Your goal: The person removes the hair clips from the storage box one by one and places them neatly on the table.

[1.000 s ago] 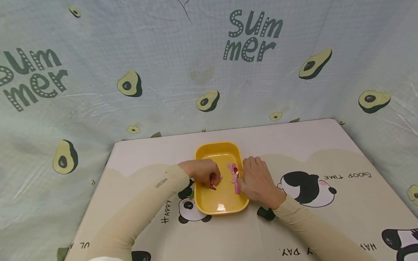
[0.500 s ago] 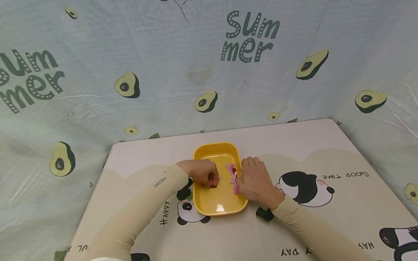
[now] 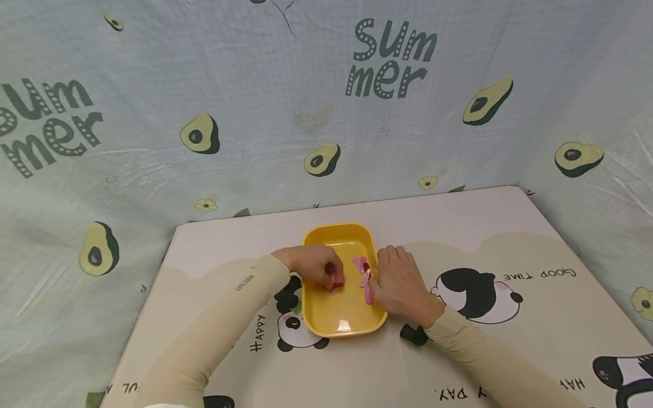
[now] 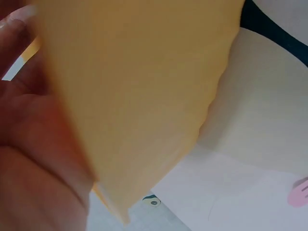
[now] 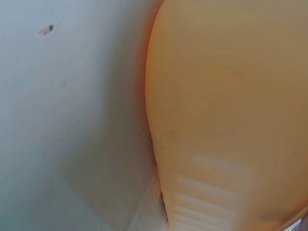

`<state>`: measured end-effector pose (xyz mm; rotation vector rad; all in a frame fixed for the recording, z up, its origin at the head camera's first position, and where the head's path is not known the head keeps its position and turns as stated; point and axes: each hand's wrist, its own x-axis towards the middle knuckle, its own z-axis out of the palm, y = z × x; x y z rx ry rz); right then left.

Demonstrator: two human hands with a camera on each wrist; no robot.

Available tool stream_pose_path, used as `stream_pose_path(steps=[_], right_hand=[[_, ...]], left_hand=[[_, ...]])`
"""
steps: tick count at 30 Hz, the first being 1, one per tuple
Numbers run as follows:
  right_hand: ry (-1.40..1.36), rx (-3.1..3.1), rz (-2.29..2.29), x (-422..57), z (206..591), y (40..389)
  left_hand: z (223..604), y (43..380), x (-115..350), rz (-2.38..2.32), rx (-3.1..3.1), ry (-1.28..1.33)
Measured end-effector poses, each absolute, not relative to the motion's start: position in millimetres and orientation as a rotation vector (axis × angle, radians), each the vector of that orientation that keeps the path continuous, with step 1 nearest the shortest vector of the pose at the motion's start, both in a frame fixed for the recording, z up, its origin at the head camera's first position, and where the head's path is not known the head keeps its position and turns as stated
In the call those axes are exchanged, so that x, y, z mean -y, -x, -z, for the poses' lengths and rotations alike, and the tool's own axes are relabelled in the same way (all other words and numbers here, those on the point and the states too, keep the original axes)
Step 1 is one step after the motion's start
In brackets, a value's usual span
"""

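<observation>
A yellow tray (image 3: 326,318) lies on the table, holding several small pink and red pieces that look like hair clips. Over its left side, my left hand (image 3: 318,265) pinches a red clip (image 3: 337,285) between thumb and fingertips, with a bit of pink showing beside it. My right hand (image 3: 403,286) grips the tray's right rim, the thumb reaching inside. Close to that thumb lie pink clips (image 3: 368,293) and a dark red one (image 3: 365,266). In the left wrist view part of the left palm (image 4: 33,125) shows, and the pinched clip is out of sight there.
The tabletop (image 3: 275,374) carries printed pandas and lettering. Behind it hangs a pale cloth (image 3: 265,90) with avocado prints. A blurred yellowish surface (image 5: 226,106) fills much of the right wrist view.
My left hand has turned and shifted slightly left and up, and the red clip at its fingertips shows more plainly. My right hand has stayed at the tray's right rim.
</observation>
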<state>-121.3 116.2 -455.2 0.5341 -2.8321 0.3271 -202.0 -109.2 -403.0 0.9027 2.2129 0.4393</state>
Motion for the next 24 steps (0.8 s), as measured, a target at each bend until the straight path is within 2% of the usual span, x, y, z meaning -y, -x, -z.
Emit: stream_pose_path(steps=[11, 24], right_hand=[[-0.535, 2.833, -0.344, -114.5, 455.0, 121.0], [-0.524, 2.862, -0.346, -114.4, 452.4, 119.8]], left_hand=[[393.7, 203.1, 121.9, -0.552, -2.214, -0.938], [385.8, 197.0, 142.1, -0.708, -2.277, -0.858]])
